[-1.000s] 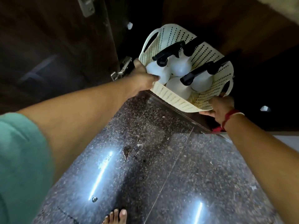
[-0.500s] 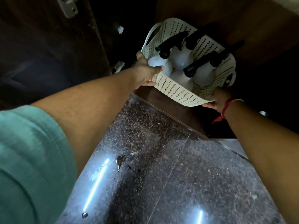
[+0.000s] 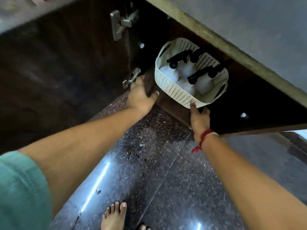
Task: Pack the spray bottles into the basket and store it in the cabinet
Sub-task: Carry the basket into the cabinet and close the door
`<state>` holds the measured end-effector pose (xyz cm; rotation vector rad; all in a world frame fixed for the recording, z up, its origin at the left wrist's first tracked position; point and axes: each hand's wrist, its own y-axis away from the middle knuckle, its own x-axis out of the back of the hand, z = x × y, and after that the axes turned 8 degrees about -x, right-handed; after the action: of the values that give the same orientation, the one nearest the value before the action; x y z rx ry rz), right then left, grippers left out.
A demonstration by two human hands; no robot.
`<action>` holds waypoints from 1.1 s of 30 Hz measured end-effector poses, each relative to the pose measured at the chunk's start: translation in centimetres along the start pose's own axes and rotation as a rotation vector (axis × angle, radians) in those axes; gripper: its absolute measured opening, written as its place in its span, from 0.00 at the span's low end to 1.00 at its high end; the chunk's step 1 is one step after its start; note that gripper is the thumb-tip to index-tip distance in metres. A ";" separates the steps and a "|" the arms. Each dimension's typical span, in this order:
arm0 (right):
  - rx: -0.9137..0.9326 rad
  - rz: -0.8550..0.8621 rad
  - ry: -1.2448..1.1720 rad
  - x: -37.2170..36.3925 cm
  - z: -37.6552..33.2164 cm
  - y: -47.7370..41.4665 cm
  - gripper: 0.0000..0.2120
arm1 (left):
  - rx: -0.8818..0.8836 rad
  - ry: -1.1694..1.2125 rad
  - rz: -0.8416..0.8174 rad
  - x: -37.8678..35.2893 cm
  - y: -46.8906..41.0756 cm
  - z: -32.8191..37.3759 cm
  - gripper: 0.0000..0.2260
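From the head camera, our only view, we look down into an open low cabinet under a counter edge. The cream perforated basket sits on the cabinet floor, just inside the opening, and the spray bottles stand packed in it, white bodies close together, black trigger heads pointing toward the back.

Our left hand is off the basket: it lies spread and flat at the front edge of the cabinet floor, beside the lower door hinge, gripping nothing that we can see. Our right hand, with a red thread at the wrist, is loosely open, fingers reaching up so that the thumb meets the basket's near bottom corner; it looks like a push or a steadying touch, not a grasp.

We judge the packing done and the storing nearly done. What seems left is to nudge the basket deeper, draw both hands out, and swing the door shut.

Several things we cannot settle. The cabinet's interior is very dark, so its depth and other contents are hidden. The far bottles are partly covered by the counter edge, so we cannot count them with certainty. The right fingertips are lost in shadow below the basket, and the picture is blurred.
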<state>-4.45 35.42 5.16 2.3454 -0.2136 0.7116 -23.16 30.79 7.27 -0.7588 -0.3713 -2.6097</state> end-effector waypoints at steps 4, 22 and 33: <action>0.146 -0.148 0.052 -0.9 -2.2 7.3 0.39 | -0.020 -0.053 0.018 5.2 4.1 3.0 0.30; 1.291 -0.379 0.777 -6.8 -15.9 31.2 0.36 | 0.050 -0.802 0.237 30.9 15.5 0.5 0.39; 1.371 -0.213 0.922 -10.2 -15.0 29.7 0.29 | -0.089 -0.932 0.145 32.3 18.4 -2.6 0.21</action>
<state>-29.35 22.10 25.51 2.6813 1.2665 2.1687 -41.18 3.95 25.76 -1.9251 -0.4211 -1.9888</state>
